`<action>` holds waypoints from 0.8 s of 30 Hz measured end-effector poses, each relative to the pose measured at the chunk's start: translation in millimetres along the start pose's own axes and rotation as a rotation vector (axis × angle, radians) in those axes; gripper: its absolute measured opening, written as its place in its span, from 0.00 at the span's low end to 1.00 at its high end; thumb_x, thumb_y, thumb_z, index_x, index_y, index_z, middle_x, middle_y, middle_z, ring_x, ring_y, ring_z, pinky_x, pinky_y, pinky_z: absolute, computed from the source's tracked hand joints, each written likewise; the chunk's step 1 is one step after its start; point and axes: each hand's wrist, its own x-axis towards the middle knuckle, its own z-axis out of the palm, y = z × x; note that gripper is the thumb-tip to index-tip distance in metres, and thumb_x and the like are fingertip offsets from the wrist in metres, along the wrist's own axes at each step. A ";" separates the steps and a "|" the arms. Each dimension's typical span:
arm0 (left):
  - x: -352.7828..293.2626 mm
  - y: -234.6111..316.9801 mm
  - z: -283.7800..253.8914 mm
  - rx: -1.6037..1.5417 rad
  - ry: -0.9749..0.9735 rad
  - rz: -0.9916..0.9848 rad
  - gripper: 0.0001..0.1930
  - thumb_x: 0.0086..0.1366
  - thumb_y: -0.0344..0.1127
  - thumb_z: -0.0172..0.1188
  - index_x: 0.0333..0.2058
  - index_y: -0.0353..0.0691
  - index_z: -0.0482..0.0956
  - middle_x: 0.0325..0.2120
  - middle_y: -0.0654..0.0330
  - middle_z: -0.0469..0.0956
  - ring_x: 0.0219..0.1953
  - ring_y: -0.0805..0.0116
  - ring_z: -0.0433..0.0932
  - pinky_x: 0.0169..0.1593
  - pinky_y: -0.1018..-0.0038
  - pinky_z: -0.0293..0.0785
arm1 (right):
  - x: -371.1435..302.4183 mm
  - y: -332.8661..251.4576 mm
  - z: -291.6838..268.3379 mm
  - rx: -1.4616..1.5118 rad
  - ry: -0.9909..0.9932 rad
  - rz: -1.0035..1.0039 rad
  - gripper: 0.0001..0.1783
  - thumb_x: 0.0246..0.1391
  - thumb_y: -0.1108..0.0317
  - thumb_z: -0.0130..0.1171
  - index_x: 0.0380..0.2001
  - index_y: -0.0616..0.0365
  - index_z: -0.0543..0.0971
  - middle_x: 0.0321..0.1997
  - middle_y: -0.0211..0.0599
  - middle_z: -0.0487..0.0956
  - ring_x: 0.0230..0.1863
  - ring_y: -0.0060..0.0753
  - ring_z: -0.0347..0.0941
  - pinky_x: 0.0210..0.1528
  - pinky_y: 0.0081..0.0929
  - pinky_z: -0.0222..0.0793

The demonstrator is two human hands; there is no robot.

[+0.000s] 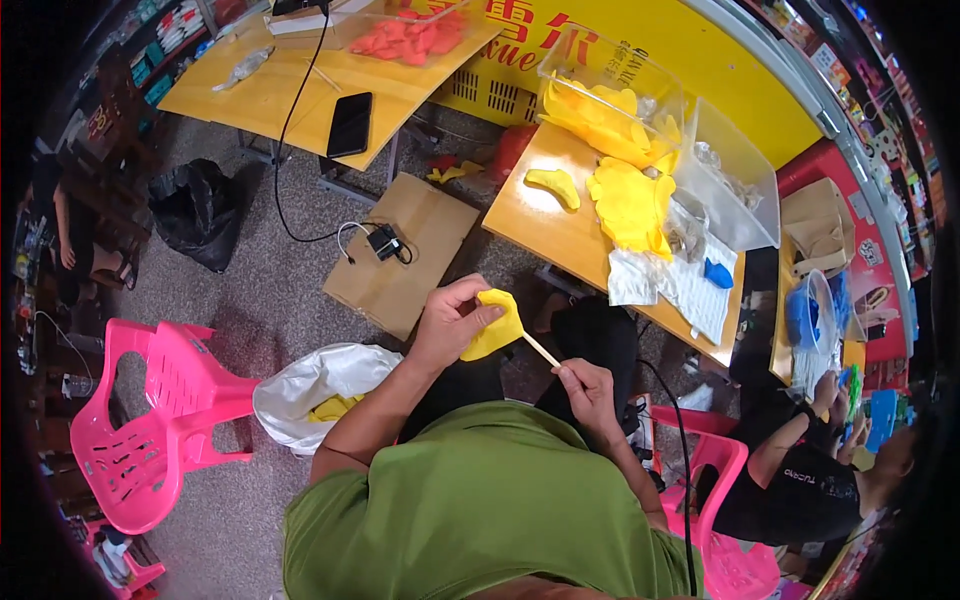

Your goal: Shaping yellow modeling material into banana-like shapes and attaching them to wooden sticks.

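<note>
My left hand (448, 328) pinches a small yellow fabric piece (495, 330) between thumb and fingers in front of my body. My right hand (590, 394) is closed around one end of a thin pale wooden stick (541, 350). The stick's other end meets the yellow piece at its lower right edge; whether it goes inside cannot be seen. Ahead to the right, a finished-looking yellow stuffed shape (553, 187) lies on the wooden table (520, 217), beside a stack of flat yellow fabric pieces (632, 203).
A clear bin (575, 60) of yellow pieces and another clear bin (745, 215) stand on the right table. A white sack (285, 395) with yellow pieces sits left of my legs. Nearby are pink chairs (130, 430), flattened cardboard (430, 225), a phone (350, 124) and a seated co-worker (800, 490).
</note>
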 end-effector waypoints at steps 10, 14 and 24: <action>-2.9 1.8 -4.3 0.068 -0.061 0.016 0.06 0.58 0.28 0.61 0.32 0.31 0.76 0.27 0.66 0.70 0.30 0.80 0.73 0.33 0.82 0.69 | -6.1 7.3 16.4 0.694 -0.231 0.471 0.13 0.59 0.67 0.49 0.25 0.63 0.75 0.15 0.22 0.65 0.16 0.14 0.58 0.18 0.15 0.50; -4.7 1.4 -12.8 0.069 -0.103 -0.060 0.06 0.59 0.29 0.61 0.32 0.31 0.76 0.28 0.66 0.73 0.30 0.80 0.74 0.33 0.82 0.70 | -1.0 5.5 12.3 -0.056 0.017 -0.040 0.08 0.56 0.71 0.52 0.26 0.63 0.75 0.15 0.31 0.67 0.17 0.19 0.62 0.20 0.22 0.59; -7.6 9.9 1.3 -0.046 0.013 -0.089 0.07 0.61 0.30 0.57 0.37 0.32 0.76 0.30 0.64 0.75 0.32 0.80 0.74 0.36 0.81 0.71 | -10.6 7.6 29.0 0.500 -0.136 0.371 0.12 0.59 0.66 0.49 0.27 0.63 0.74 0.18 0.23 0.67 0.21 0.15 0.61 0.24 0.17 0.58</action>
